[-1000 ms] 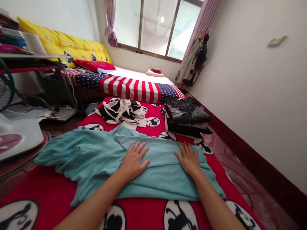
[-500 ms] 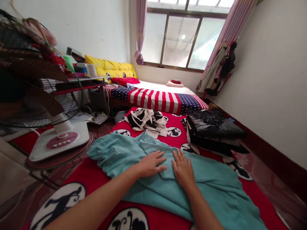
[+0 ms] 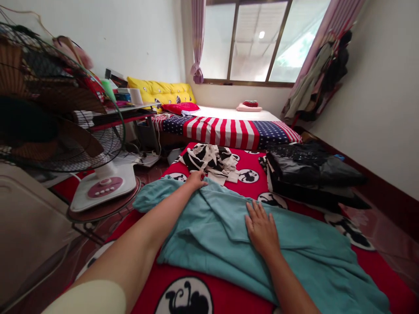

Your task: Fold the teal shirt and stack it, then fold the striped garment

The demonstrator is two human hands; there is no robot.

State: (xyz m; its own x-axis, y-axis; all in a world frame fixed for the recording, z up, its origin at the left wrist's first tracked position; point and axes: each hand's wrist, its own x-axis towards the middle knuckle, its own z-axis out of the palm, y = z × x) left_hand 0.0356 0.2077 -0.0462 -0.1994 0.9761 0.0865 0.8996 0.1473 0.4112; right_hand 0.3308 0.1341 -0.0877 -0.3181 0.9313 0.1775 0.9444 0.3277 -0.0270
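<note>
Sunlit through a wide window [image 3: 262, 41] at twelve o'clock, the small bedroom has a red blanket [image 3: 216, 279] with black-and-white round prints spread over the floor, and on it lies a teal garment [image 3: 294, 257], rumpled and running from about ten o'clock down to four o'clock. The left hand [image 3: 195, 179] reaches far forward to the garment's upper edge at eleven o'clock, fingers curled on the cloth there; whether they pinch it or only press it I cannot tell. The right hand [image 3: 262, 226] lies flat and released on the middle of the garment, palm down, fingers spread, just beside a raised fold. To do this step well, that flat palm should keep the body of the cloth pinned while the far edge is drawn taut and level, so the ridges under the forearm smooth out instead of bunching. A black-and-white striped cloth [image 3: 211, 160] sits close beyond the left hand at twelve o'clock; the pull should stay clear of it. A stack of dark folded clothes [image 3: 310, 174] rests at two o'clock, a standing fan [image 3: 59, 126] at nine o'clock, and a bed with a striped cover [image 3: 229, 131] lies behind.
</note>
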